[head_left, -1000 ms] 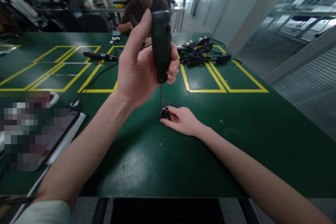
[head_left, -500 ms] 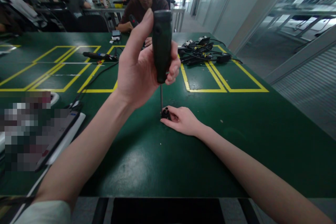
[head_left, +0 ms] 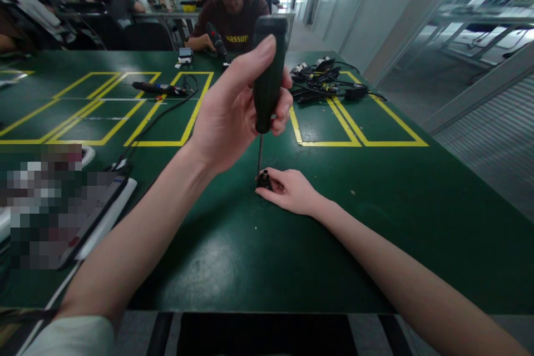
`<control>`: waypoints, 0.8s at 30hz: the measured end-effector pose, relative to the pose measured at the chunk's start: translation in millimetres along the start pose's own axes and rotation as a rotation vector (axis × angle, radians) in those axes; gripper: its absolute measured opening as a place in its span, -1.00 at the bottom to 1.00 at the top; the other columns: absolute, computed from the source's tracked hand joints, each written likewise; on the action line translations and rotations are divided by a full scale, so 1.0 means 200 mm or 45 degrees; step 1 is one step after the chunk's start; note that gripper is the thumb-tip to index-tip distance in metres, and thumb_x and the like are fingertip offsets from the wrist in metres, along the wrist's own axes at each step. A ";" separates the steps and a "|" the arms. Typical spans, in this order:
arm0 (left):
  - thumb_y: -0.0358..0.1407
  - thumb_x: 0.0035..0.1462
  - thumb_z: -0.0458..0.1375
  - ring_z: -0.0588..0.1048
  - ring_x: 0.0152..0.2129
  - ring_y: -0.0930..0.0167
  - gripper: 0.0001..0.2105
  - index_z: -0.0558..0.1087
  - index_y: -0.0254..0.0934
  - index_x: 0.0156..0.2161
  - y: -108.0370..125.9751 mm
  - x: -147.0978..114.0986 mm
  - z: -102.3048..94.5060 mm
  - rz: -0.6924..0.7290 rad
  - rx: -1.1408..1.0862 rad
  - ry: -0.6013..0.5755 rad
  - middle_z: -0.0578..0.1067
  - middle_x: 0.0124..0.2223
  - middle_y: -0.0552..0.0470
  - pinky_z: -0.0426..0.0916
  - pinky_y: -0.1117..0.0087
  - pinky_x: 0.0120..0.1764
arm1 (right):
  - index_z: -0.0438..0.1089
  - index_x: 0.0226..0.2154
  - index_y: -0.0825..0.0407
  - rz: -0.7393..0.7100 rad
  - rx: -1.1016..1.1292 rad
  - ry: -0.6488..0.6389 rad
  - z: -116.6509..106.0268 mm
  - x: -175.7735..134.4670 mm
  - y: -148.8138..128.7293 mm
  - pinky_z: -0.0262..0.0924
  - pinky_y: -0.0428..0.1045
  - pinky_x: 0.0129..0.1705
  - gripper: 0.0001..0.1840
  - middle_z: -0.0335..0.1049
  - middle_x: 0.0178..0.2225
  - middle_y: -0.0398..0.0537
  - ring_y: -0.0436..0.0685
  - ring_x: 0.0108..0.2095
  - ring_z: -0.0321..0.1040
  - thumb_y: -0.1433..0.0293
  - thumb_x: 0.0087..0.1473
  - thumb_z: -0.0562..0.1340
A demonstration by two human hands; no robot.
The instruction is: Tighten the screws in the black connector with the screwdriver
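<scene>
My left hand [head_left: 227,108] is wrapped round the dark handle of an electric screwdriver [head_left: 269,78], held upright above the table. Its thin shaft runs down, slightly tilted, to a small black part [head_left: 264,180] with a short round post. Where exactly the tip touches that part is too small to tell. Low on the table, my right hand [head_left: 290,192] pinches the small part from the right between thumb and fingers.
The green table [head_left: 325,267] carries yellow tape outlines. A tangle of black cables [head_left: 323,80] lies at the back right. Another screwdriver [head_left: 156,88] with a cord rests at the back left. A blurred-out device [head_left: 108,222] sits at left. A person [head_left: 237,16] sits opposite, holding a tool.
The screwdriver's handle has tilted to the right with my left hand, while its lower end stays at the small part. My right hand has hardly moved.
</scene>
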State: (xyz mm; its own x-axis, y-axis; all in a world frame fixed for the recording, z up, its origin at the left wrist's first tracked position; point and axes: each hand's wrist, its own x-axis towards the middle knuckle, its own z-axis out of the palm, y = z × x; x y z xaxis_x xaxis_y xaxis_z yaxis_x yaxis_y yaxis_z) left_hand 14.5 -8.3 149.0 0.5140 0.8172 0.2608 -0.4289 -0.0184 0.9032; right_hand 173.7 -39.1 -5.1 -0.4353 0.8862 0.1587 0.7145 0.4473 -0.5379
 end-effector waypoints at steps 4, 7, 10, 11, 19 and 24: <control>-0.01 0.44 -0.07 0.27 -0.74 0.56 -0.52 0.40 -0.29 -0.39 0.00 0.00 0.02 -0.009 -0.001 0.044 0.34 -0.59 0.09 0.06 0.54 -0.62 | 0.35 -0.32 0.01 -0.010 -0.007 0.005 0.00 0.00 0.00 -0.09 -0.08 -0.40 -0.68 0.26 -0.60 -0.25 0.00 -0.57 0.19 0.11 0.29 0.26; 0.16 0.34 0.02 0.24 -0.73 0.57 -0.46 0.48 -0.32 -0.33 0.01 0.00 0.00 0.009 -0.007 -0.016 0.33 -0.60 0.08 0.05 0.52 -0.62 | 0.34 -0.32 0.01 -0.015 0.000 0.006 0.00 0.00 0.00 -0.09 -0.08 -0.41 -0.69 0.25 -0.60 -0.26 -0.01 -0.58 0.19 0.12 0.29 0.27; 0.26 0.28 -0.01 0.30 -0.69 0.54 -0.36 0.50 -0.34 -0.37 0.01 0.00 -0.02 -0.032 0.001 -0.060 0.35 -0.58 0.04 0.18 0.49 -0.58 | 0.34 -0.33 0.01 -0.014 0.014 0.008 0.00 0.00 0.00 -0.09 -0.08 -0.41 -0.70 0.24 -0.61 -0.28 -0.02 -0.59 0.18 0.14 0.29 0.27; 0.28 0.28 -0.01 0.33 -0.68 0.53 -0.35 0.49 -0.33 -0.39 0.01 0.01 -0.02 -0.051 0.002 -0.055 0.36 -0.58 0.04 0.23 0.49 -0.56 | 0.34 -0.33 0.01 -0.014 0.014 0.008 0.00 0.00 -0.01 -0.09 -0.08 -0.41 -0.70 0.24 -0.60 -0.28 -0.02 -0.59 0.18 0.14 0.29 0.27; 0.08 0.35 0.07 0.35 -0.69 0.53 -0.53 0.35 -0.28 -0.42 0.00 -0.01 0.02 0.041 -0.025 -0.015 0.40 -0.55 0.07 0.13 0.51 -0.61 | 0.32 -0.34 0.01 -0.008 0.008 0.008 0.00 0.00 0.00 -0.08 -0.08 -0.41 -0.67 0.25 -0.60 -0.27 -0.02 -0.58 0.18 0.11 0.28 0.27; 0.12 0.38 -0.05 0.26 -0.73 0.55 -0.47 0.47 -0.31 -0.32 0.01 -0.01 0.02 0.017 0.001 -0.046 0.36 -0.59 0.06 0.07 0.49 -0.61 | 0.30 -0.36 0.00 -0.001 0.011 0.005 0.00 0.00 0.00 -0.09 -0.08 -0.41 -0.66 0.24 -0.60 -0.26 -0.01 -0.58 0.17 0.11 0.28 0.27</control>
State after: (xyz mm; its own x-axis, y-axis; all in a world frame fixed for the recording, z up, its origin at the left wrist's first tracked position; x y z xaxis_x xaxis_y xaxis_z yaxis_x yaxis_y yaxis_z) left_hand 14.8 -12.4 151.2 0.5344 0.7957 0.2851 -0.4355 -0.0298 0.8997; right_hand 173.5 -39.2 -4.2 -0.4337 0.8864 0.1619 0.7097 0.4467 -0.5447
